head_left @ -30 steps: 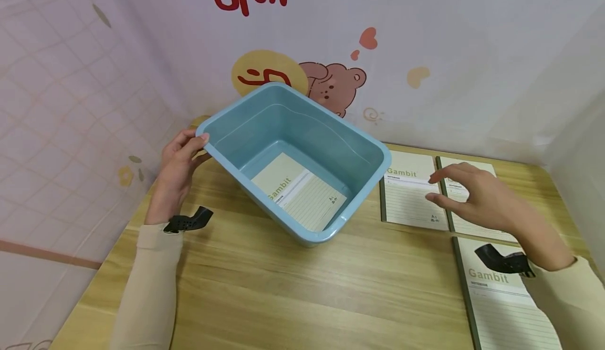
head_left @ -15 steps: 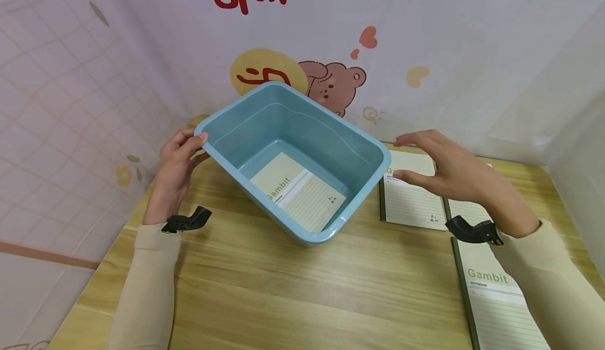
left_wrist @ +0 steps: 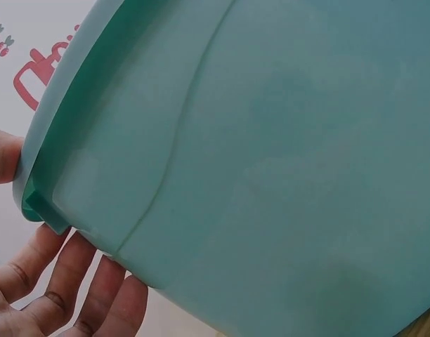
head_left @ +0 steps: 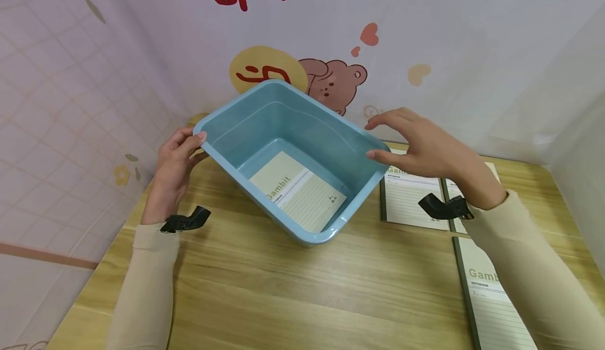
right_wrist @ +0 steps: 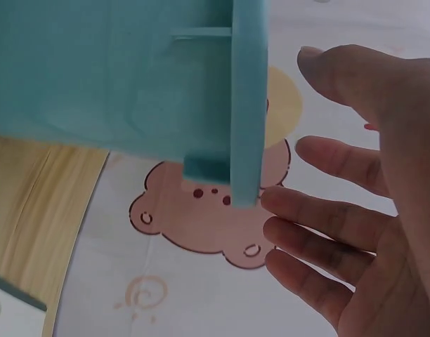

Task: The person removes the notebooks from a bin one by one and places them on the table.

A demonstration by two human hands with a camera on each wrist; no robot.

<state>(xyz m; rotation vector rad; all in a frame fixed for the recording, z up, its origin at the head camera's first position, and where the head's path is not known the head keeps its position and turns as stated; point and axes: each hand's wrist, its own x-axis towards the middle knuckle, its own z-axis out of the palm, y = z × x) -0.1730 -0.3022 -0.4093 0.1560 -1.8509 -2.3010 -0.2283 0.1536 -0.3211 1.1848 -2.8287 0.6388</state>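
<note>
A light blue plastic basin (head_left: 312,124) sits turned at an angle at the back of the table. A notebook (head_left: 300,189) marked "Gambit" lies face up on its floor. With thumb over the rim and fingers beneath, my left hand (head_left: 175,166) grips the basin's left corner; the left wrist view shows those fingers (left_wrist: 64,274) against the outer wall. At the right corner my right hand (head_left: 425,147) hovers by the rim (right_wrist: 246,105), thumb and fingers spread apart. In the right wrist view one fingertip comes up to the rim's edge; whether it touches, I cannot tell.
On the table's right lie more notebooks: one (head_left: 416,197) beside the basin, another (head_left: 458,224) mostly under the right wrist, and a third (head_left: 487,308) nearer the front, partly covered by the sleeve. A printed cloth (head_left: 463,34) hangs behind the table.
My right hand has moved left and up from over the notebooks to the basin's right corner. The left hand keeps its grip, and the basin stays put.
</note>
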